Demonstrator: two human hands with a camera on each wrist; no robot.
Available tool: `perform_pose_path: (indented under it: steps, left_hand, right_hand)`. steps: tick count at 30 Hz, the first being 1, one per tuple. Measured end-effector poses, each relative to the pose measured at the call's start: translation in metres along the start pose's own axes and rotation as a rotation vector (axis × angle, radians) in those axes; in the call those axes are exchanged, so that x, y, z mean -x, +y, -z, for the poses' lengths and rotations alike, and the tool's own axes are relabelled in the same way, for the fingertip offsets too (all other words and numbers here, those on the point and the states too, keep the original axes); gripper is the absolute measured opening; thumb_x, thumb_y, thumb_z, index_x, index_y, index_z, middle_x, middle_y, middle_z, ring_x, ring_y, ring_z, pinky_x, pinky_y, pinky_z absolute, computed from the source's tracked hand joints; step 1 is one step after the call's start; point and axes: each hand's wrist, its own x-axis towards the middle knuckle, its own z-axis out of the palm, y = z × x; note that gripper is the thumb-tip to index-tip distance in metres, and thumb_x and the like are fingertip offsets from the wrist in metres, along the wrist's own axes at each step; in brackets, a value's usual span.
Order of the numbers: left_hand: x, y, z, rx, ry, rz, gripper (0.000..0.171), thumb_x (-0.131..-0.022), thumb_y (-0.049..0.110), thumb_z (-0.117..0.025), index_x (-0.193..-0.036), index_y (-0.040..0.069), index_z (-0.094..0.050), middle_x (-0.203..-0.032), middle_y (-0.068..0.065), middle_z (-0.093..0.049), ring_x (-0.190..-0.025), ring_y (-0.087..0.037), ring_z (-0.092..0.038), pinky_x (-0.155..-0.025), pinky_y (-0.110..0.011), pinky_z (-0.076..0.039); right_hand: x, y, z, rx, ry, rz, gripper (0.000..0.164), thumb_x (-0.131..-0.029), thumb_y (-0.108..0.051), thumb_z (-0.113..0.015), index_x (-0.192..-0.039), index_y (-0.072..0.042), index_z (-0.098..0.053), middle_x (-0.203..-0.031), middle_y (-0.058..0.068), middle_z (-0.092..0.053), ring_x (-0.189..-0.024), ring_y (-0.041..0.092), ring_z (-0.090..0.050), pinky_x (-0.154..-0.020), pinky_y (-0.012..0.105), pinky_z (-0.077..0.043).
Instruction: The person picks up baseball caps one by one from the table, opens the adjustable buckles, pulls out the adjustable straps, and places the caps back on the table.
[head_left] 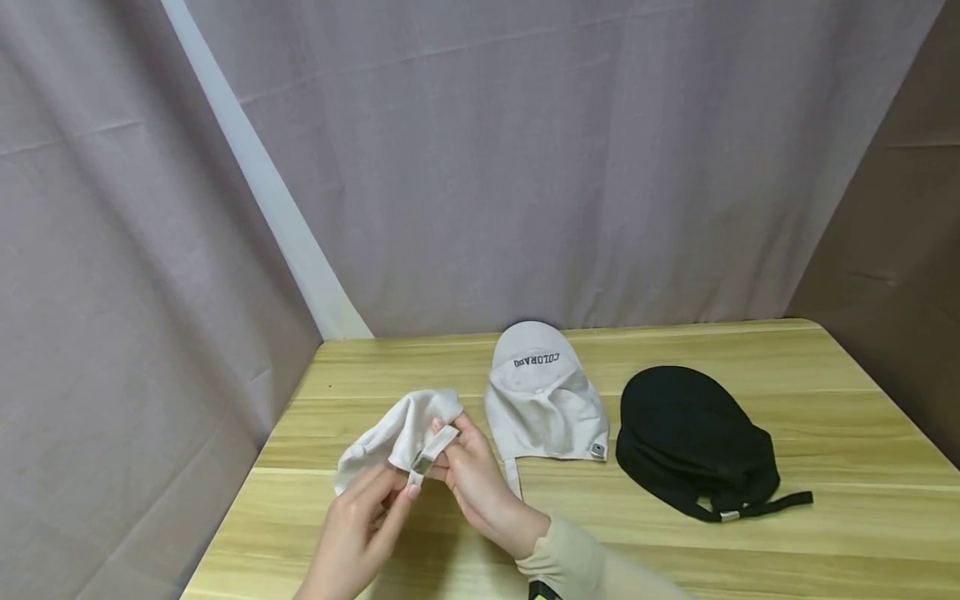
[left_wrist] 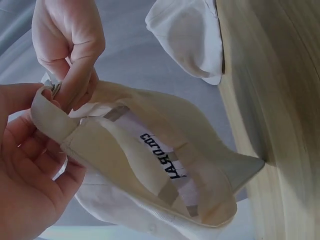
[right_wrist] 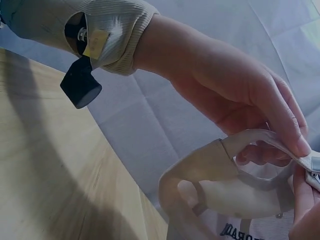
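Note:
My left hand (head_left: 348, 529) and right hand (head_left: 480, 487) hold an off-white baseball cap (head_left: 393, 429) above the table's left half. Both pinch its back strap (head_left: 442, 442), close to a metal buckle (head_left: 422, 463). The left wrist view looks into the cap's inside (left_wrist: 112, 150), where dark lettering (left_wrist: 159, 155) shows; there the left fingers (left_wrist: 15, 97) meet the strap from one side and the right hand (left_wrist: 70, 42) from the other. In the right wrist view the strap (right_wrist: 255, 136) bends into a loop under the right hand (right_wrist: 225, 85). Part of the buckle is hidden by fingers.
A second off-white cap (head_left: 547, 412), lettered COLORADO, lies right of the held one with its strap hanging toward me. Farther right is a black cap (head_left: 690, 442) with a buckled strap. Grey curtains (head_left: 525, 167) rise behind the wooden table (head_left: 847, 417).

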Motion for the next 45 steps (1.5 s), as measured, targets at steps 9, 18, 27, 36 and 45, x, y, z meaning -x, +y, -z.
perform_pose_path:
  steps: [9,18,27,36,45]
  left_hand:
    - [-0.004,-0.002,0.009,-0.002,-0.072,-0.035,0.019,-0.091,0.003,-0.071,-0.095,0.02,-0.064,-0.079,0.013,-0.051,-0.068,-0.001,-0.045,-0.058,-0.015,-0.041]
    - [-0.004,-0.002,0.01,0.069,-0.13,-0.061,0.023,-0.092,0.002,-0.069,-0.087,0.021,-0.058,-0.08,0.011,-0.05,-0.069,0.001,-0.043,-0.059,-0.012,-0.039]
    - [-0.005,-0.003,0.015,-0.034,-0.063,0.001,0.023,-0.09,0.004,-0.072,-0.089,0.024,-0.061,-0.081,0.017,-0.05,-0.072,0.0,-0.047,-0.06,-0.016,-0.04]
    - [-0.004,0.0,0.012,-0.043,0.037,0.119,0.024,-0.09,0.001,-0.071,-0.087,0.022,-0.061,-0.078,0.014,-0.047,-0.066,-0.001,-0.043,-0.052,-0.014,-0.035]
    - [-0.007,0.005,0.006,-0.003,0.092,0.141,0.029,-0.089,-0.005,-0.07,-0.085,0.022,-0.06,-0.073,0.017,-0.055,-0.066,0.001,-0.051,-0.055,-0.014,-0.04]
  right_hand:
    - [0.001,-0.001,0.002,0.024,-0.029,-0.01,0.04,-0.108,-0.014,-0.045,-0.143,0.003,-0.039,-0.115,0.015,-0.063,-0.096,0.021,-0.072,-0.086,0.038,-0.057]
    - [0.003,-0.003,-0.001,0.027,-0.021,-0.033,0.039,-0.107,-0.013,-0.047,-0.14,0.006,-0.042,-0.109,0.012,-0.064,-0.093,0.02,-0.071,-0.083,0.035,-0.057]
    - [0.001,-0.001,-0.001,0.068,-0.022,-0.026,0.041,-0.105,-0.014,-0.052,-0.141,0.003,-0.042,-0.103,0.01,-0.066,-0.084,0.015,-0.071,-0.077,0.031,-0.057]
    - [0.002,-0.003,0.0,0.107,-0.117,-0.039,0.042,-0.102,-0.017,-0.06,-0.135,0.007,-0.048,-0.098,0.004,-0.072,-0.085,0.012,-0.069,-0.081,0.03,-0.056]
    - [0.008,-0.001,0.0,0.249,-0.144,-0.022,0.029,-0.1,-0.011,-0.061,-0.113,0.016,-0.061,-0.086,-0.008,-0.067,-0.081,0.009,-0.058,-0.073,0.024,-0.051]
